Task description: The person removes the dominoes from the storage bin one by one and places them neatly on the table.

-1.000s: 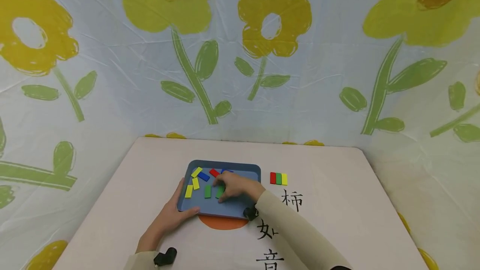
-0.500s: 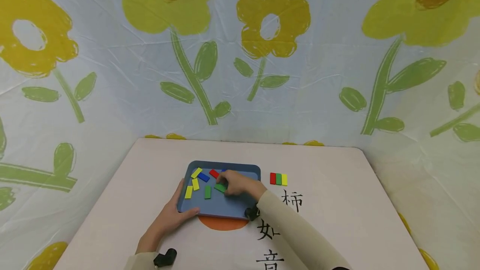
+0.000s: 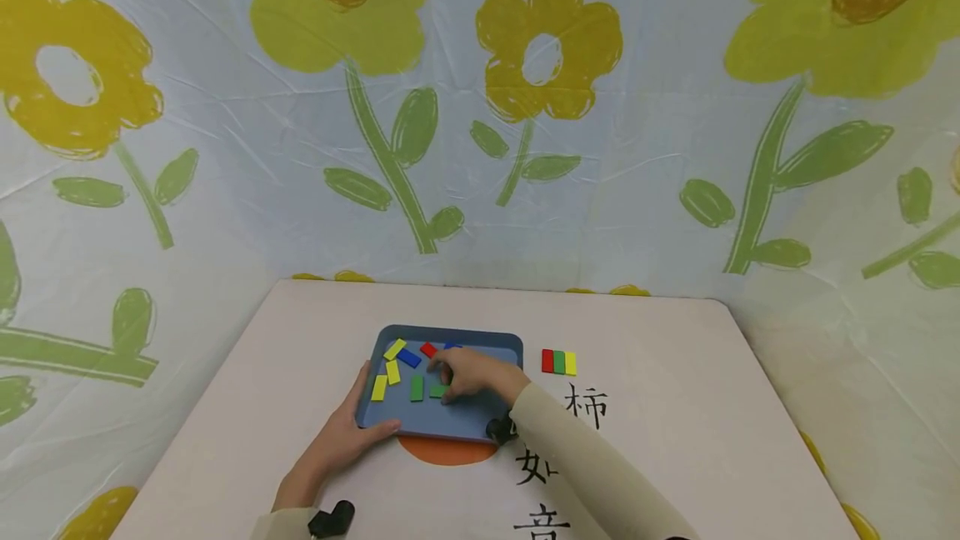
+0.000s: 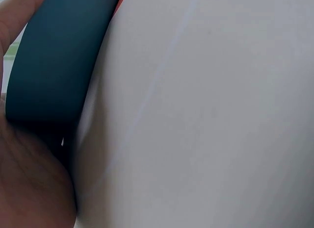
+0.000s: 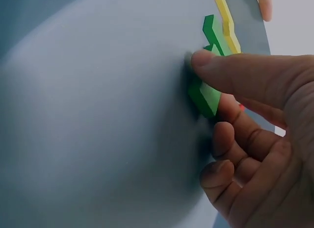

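My left hand (image 3: 341, 436) braces the near left corner of a blue tray (image 3: 416, 422), fingers stretched along its left side and thumb on the front edge. The tray wall (image 4: 59, 56) stands against the palm in the left wrist view. Inside the tray, my right hand (image 3: 480, 375) pinches a flat green block (image 5: 208, 98) between thumb and fingers, low over the tray floor. The thumb covers the block's middle. Another green block (image 3: 417, 388) lies just left of it. Yellow blocks (image 3: 379, 388), a blue block (image 3: 408, 357) and a red block (image 3: 428, 349) are farther left and back.
Right of the tray, a red block (image 3: 547, 361), a green block (image 3: 558, 362) and a yellow block (image 3: 571, 363) stand side by side on the pale tabletop (image 3: 675, 407). Black printed characters (image 3: 587, 404) mark the table. A flowered cloth (image 3: 615, 215) hangs behind.
The green block at my right hand has turned from lengthwise to slanted and shifted slightly, with the fingers closing and then spreading around it. My left hand stays on the tray corner.
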Demonstrator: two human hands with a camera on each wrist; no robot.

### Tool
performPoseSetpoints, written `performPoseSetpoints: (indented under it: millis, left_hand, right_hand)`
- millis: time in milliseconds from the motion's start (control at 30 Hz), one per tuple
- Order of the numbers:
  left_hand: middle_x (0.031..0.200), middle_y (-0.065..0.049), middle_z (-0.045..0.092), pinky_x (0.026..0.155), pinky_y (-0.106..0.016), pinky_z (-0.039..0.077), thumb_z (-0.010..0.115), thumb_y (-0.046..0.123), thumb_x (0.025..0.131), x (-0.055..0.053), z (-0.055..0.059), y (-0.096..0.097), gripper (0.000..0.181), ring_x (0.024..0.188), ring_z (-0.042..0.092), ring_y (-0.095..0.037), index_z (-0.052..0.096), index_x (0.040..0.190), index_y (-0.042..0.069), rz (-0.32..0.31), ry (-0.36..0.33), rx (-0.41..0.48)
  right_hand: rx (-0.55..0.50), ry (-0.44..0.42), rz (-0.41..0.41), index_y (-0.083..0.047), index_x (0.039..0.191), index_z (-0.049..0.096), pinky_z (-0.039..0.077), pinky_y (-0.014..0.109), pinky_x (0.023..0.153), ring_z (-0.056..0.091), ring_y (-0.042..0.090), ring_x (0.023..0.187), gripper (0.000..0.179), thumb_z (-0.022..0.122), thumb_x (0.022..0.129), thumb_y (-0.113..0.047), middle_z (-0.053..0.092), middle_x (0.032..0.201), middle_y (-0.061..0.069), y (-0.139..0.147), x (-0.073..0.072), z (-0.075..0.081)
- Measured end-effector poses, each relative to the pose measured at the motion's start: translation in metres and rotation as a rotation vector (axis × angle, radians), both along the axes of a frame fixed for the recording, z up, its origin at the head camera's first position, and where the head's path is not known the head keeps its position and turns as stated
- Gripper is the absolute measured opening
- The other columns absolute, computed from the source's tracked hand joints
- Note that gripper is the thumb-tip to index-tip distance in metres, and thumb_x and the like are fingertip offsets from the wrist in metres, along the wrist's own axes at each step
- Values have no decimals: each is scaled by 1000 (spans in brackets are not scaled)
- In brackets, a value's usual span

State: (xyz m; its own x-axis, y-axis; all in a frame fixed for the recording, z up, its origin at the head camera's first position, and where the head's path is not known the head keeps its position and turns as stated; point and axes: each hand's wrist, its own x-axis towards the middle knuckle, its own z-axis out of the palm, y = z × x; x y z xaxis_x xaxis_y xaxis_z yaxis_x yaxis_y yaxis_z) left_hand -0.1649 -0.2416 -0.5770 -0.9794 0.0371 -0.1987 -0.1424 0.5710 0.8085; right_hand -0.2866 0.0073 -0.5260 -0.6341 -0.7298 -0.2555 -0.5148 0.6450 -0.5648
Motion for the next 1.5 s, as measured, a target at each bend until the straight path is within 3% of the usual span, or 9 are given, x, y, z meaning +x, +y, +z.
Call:
performPoseSetpoints:
  millis: [300, 633, 1200, 1500]
  left_hand:
    - [174, -11, 10, 119, -70, 25, 76, 56, 87, -1, 1, 0, 116, 157, 19, -46, -4, 166, 32, -6, -11, -11]
    - [174, -14, 10, 119, -71, 25, 77, 55, 87, -1, 1, 0, 116, 156, 20, -48, -5, 167, 31, -6, -6, -26]
    - [174, -14, 11, 118, -71, 27, 76, 55, 88, -1, 2, 1, 115, 156, 20, -48, -5, 166, 32, -10, -13, -24]
    - [173, -16, 11, 118, -71, 27, 76, 54, 88, 0, 1, 0, 115, 155, 21, -48, -4, 167, 28, -20, 9, -35]
  right_hand:
    - [-5, -55, -21, -10, 136, 62, 42, 20, 63, 51, 5, 66, 51, 80, 91, -26, 58, 77, -7, 4, 3, 3]
    - [69, -61, 9, -14, 140, 59, 49, 22, 78, 53, 8, 85, 56, 78, 89, -5, 60, 98, -4, 5, 7, 6]
    - [83, -66, 4, -23, 135, 65, 47, 21, 70, 52, 7, 78, 52, 82, 88, -8, 59, 89, -5, 1, 10, 2]
    - [83, -71, 14, -25, 138, 63, 49, 22, 74, 53, 7, 82, 57, 82, 87, -7, 59, 91, -7, -1, 9, 0]
